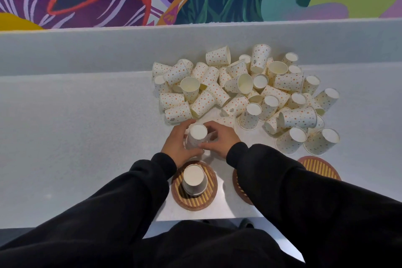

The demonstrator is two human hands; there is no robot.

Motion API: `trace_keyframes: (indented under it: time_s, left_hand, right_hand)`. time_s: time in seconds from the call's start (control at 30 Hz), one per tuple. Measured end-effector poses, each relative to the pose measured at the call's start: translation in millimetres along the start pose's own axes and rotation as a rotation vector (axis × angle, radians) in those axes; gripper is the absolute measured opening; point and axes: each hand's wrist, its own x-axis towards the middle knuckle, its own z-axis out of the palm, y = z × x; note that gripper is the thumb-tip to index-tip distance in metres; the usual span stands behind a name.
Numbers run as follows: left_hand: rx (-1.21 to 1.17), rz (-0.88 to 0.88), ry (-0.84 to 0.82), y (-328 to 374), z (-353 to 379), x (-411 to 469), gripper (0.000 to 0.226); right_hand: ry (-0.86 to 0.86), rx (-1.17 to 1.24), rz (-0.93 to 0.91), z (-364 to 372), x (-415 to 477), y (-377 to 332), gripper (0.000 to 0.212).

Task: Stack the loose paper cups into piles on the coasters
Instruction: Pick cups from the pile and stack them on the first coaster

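Observation:
A heap of several dotted paper cups (245,91) lies loose on the grey counter. Just in front of it, my left hand (177,142) and my right hand (219,139) both grip one upside-down stack of cups (196,137), fingers curled round its sides. Nearer to me, a round striped coaster (210,187) carries a short upside-down pile of cups (194,180). A second coaster (239,187) is partly hidden under my right sleeve, and a third coaster (319,166) sits bare to the right.
The grey counter (76,137) runs left to right, with a raised ledge (87,50) behind the heap and a colourful mural above. The counter's front edge lies just past the coasters, close to my body.

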Motion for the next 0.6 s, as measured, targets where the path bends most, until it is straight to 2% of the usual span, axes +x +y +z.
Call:
trace_keyframes:
  time_s: [0.1, 0.2, 0.27, 0.33, 0.47, 0.53, 0.6]
  left_hand:
    - [0.064, 0.006, 0.018, -5, 2, 2, 0.07]
    - [0.082, -0.04, 0.006, -7, 0, 7, 0.07]
    - [0.096, -0.066, -0.035, -4, 0, 8, 0.068]
    - [0.136, -0.081, -0.067, -2, 0, 10, 0.067]
    - [0.148, -0.111, -0.091, -4, -4, 14, 0.075]
    - [0.003, -0.156, -0.042, -4, -10, 16, 0.077]
    - [-0.245, -0.2, 0.061, 0, -18, 19, 0.079]
  right_hand:
    - [-0.013, -0.242, -0.084, -7, 1, 5, 0.063]
    - [0.18, -0.508, -0.214, -20, 4, 11, 0.059]
    - [0.237, -0.736, -0.19, -27, 8, 15, 0.064]
    - [0.166, -0.834, -0.101, -30, 10, 18, 0.067]
    - [0.096, -0.727, -0.044, -32, 8, 29, 0.063]
    - [0.083, -0.59, -0.039, -33, 6, 29, 0.064]
    - [0.085, -0.449, -0.001, -37, 4, 26, 0.069]
